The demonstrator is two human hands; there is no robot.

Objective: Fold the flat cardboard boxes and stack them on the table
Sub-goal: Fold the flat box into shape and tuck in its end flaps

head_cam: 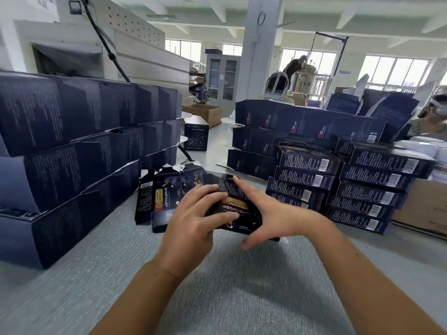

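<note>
Two-handed, I'd pop the box (239,206) open along its creases: left hand (191,223) grips it, right hand (268,213) spread against it; push evenly.

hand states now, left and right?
Left hand: grips the dark blue printed cardboard box.
Right hand: open, fingers spread, touching the same box.

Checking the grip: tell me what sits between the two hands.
A dark box, held by the left hand, touched by the right hand; head view.
</note>
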